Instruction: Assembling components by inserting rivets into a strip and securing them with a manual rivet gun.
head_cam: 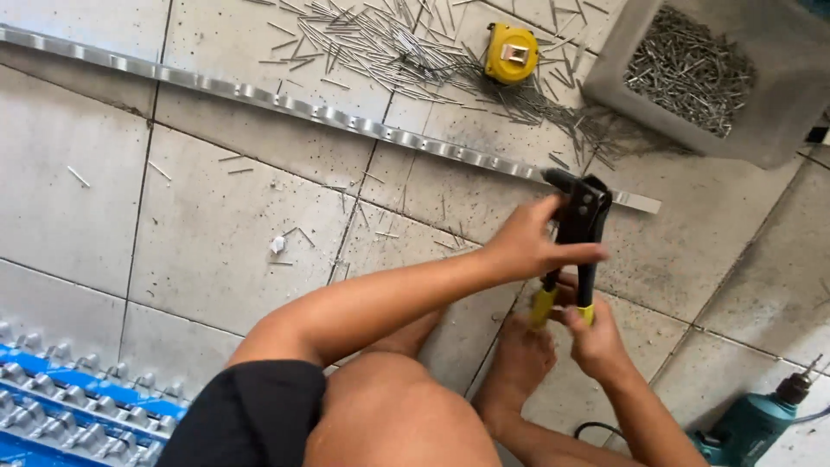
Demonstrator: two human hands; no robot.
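A black hand riveter (581, 216) with yellow-tipped handles stands nose-down on the right end of a long metal strip (285, 102) that lies across the tiled floor. My left hand (532, 244) wraps around the tool's upper body near its head. My right hand (590, 335) grips the two handles low down, at the yellow tips. My bare foot (517, 363) rests on the tile just under the tool, with my knee in the foreground.
Many loose rivet pins are scattered at the top around a yellow tape measure (511, 52). A grey tub (778, 112) of pins stands top right. A teal power drill (754, 424) lies bottom right. Blue and metal strips (69, 398) lie stacked bottom left.
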